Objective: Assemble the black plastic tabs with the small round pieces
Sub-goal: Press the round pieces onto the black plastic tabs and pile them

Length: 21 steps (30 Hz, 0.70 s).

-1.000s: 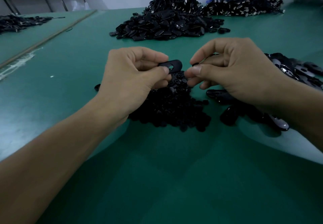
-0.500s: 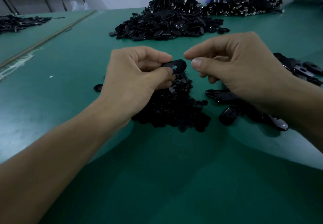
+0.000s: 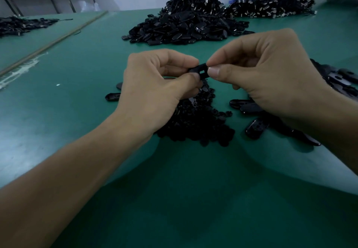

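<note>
Both hands, left (image 3: 155,85), right (image 3: 257,73), pinch black tab (image 3: 200,70) between fingertips.

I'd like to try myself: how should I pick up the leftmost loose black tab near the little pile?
Pinch the leftmost tab across its long edges, with thumb and finger coming down from above. It lies flat on the green table and is narrow and elongated, so its short width should fit a pinch.

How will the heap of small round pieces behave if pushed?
The heap of small round pieces would probably scatter, not slide as one: the pieces lie loose, strays at its edge. Round ones may roll on the smooth green table.
</note>
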{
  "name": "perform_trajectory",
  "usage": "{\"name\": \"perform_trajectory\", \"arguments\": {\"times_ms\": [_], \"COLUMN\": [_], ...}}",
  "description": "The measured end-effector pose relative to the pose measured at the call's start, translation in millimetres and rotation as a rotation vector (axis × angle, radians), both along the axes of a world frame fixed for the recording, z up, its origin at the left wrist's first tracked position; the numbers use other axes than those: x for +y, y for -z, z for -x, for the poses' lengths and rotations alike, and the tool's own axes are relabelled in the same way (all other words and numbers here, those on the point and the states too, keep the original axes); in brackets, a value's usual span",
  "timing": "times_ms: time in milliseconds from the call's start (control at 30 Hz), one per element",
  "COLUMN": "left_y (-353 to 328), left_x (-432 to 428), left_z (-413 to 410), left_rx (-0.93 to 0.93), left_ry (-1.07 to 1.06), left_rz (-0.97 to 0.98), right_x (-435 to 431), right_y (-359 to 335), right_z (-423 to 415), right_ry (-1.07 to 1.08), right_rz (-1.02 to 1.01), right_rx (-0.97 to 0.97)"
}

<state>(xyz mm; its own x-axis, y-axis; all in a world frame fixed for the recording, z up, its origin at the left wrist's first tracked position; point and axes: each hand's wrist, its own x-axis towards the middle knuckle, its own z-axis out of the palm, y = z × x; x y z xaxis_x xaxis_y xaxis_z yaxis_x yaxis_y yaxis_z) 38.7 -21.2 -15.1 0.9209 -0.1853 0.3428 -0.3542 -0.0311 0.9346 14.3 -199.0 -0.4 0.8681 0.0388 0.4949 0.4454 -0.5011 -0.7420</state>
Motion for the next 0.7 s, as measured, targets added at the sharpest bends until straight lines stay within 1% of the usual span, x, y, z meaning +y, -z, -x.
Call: {"name": "perform_trajectory", "arguments": {"times_ms": [100, 300, 533, 700], "left_y": [-0.5, -0.5, 0.7, 1.4], "left_x": [-1.7, -3.3, -2.8, -1.4], "left_z": [1.8, 1.9, 0.1, -1.1], "left_rx": [-0.005, -0.004, -0.037, -0.093], "left_ry": [0.019, 0.043, 0.049, 0.044], "left_rz": [0.006, 0.006, -0.036, -0.092], "right_x": [-0.2, 1.8, 2.4, 2.8], "right_y": [0.2, -0.3, -1.0, 0.1], "right_z": [0.3, 3.0, 4.7, 3.5], "right_ry": [0.014, 0.073, 0.062, 0.104], "right_rz": [0.021, 0.131, 0.187, 0.185], "right_rx": [0.011, -0.008, -0.018, -0.033]}}
